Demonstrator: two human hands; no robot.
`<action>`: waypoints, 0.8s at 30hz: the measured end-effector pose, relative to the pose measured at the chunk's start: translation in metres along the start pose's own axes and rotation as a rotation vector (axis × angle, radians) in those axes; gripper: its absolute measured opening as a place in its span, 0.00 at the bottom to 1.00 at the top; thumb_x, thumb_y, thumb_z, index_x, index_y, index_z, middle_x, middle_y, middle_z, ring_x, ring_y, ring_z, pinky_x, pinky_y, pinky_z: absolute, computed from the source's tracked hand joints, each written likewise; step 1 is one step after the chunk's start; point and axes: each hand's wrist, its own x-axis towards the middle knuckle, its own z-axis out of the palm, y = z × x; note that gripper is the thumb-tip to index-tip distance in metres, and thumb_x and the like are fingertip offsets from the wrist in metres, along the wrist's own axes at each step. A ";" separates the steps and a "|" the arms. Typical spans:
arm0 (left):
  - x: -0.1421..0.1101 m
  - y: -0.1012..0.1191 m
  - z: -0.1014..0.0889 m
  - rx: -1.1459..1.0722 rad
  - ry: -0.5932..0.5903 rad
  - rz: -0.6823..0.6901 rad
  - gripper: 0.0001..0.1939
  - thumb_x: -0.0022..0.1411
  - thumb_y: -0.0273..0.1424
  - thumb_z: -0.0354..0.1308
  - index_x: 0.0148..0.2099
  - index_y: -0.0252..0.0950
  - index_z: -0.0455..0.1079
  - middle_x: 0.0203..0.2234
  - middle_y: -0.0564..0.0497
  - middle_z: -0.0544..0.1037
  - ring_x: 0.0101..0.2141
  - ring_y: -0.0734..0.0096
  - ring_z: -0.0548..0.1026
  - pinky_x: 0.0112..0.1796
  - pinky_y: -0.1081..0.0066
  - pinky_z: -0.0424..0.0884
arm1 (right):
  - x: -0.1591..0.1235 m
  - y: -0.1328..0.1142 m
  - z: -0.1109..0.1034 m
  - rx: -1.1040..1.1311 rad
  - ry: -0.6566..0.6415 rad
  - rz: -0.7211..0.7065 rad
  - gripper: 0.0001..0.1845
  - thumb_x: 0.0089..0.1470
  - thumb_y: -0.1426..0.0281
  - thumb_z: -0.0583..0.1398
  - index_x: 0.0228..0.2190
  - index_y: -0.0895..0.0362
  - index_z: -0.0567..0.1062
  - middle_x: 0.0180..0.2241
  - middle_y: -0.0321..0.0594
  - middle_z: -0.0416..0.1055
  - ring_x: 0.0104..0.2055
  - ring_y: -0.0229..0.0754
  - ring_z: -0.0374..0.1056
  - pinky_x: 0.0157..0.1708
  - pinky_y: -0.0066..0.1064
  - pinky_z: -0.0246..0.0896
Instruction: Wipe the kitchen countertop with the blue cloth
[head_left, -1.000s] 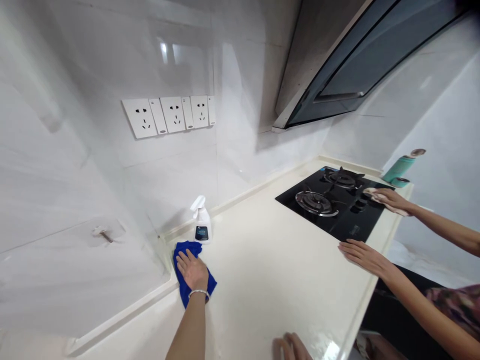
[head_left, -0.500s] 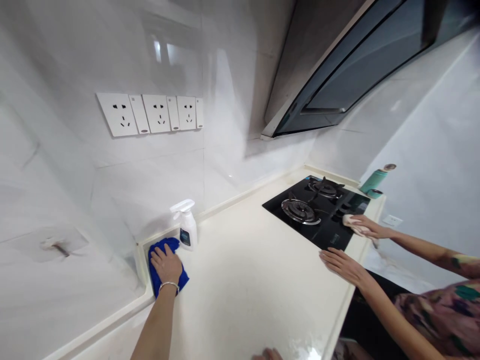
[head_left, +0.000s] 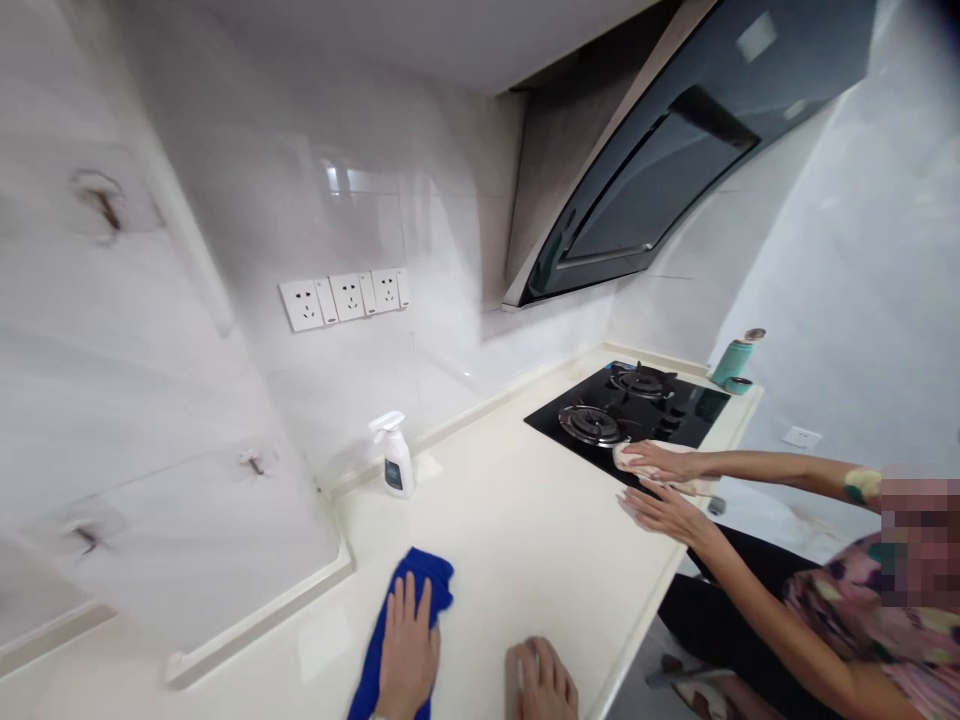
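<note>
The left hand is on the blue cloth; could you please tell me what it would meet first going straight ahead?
Beyond the blue cloth under it, the left hand would probably brush the right side of the white spray bottle; depth is unclear, so it might just miss it and reach the wall.

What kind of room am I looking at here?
Most likely a kitchen, though whether in a home I can't tell: a black two-burner hob sits in a pale counter, with a dark range hood on the wall above.
</note>
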 end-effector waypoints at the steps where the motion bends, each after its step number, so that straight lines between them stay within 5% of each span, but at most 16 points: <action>1: -0.016 0.008 -0.002 -0.036 -0.017 0.039 0.34 0.63 0.27 0.48 0.70 0.44 0.47 0.69 0.43 0.51 0.68 0.51 0.49 0.64 0.46 0.61 | 0.001 -0.001 -0.001 0.011 0.005 -0.001 0.29 0.45 0.76 0.55 0.51 0.52 0.72 0.55 0.47 0.71 0.58 0.54 0.65 0.51 0.45 0.62; 7: -0.091 0.046 -0.025 -0.198 -0.175 0.179 0.39 0.63 0.29 0.51 0.71 0.49 0.38 0.70 0.49 0.42 0.69 0.50 0.46 0.64 0.45 0.62 | 0.007 -0.016 -0.029 0.111 0.006 0.066 0.24 0.52 0.77 0.52 0.50 0.55 0.71 0.55 0.49 0.68 0.60 0.53 0.61 0.56 0.46 0.59; 12: -0.126 0.046 -0.062 -0.208 -0.269 0.225 0.42 0.61 0.27 0.53 0.71 0.50 0.38 0.70 0.49 0.41 0.69 0.52 0.45 0.65 0.46 0.60 | 0.007 -0.017 -0.041 0.170 -0.047 0.089 0.23 0.54 0.76 0.51 0.50 0.57 0.71 0.57 0.50 0.65 0.61 0.53 0.59 0.58 0.45 0.58; 18: -0.162 0.004 -0.099 -0.140 -0.264 0.222 0.36 0.65 0.29 0.51 0.70 0.52 0.42 0.70 0.53 0.46 0.68 0.57 0.50 0.64 0.50 0.63 | 0.003 -0.012 -0.041 0.225 -0.047 0.073 0.24 0.56 0.75 0.49 0.52 0.57 0.70 0.58 0.50 0.63 0.62 0.52 0.56 0.59 0.46 0.56; 24: -0.189 -0.073 -0.115 -0.077 -0.246 -0.003 0.28 0.70 0.36 0.44 0.69 0.51 0.48 0.69 0.54 0.51 0.69 0.61 0.48 0.66 0.50 0.58 | 0.001 -0.010 -0.039 0.248 -0.045 0.070 0.23 0.57 0.75 0.48 0.52 0.57 0.69 0.57 0.51 0.62 0.61 0.52 0.55 0.58 0.48 0.56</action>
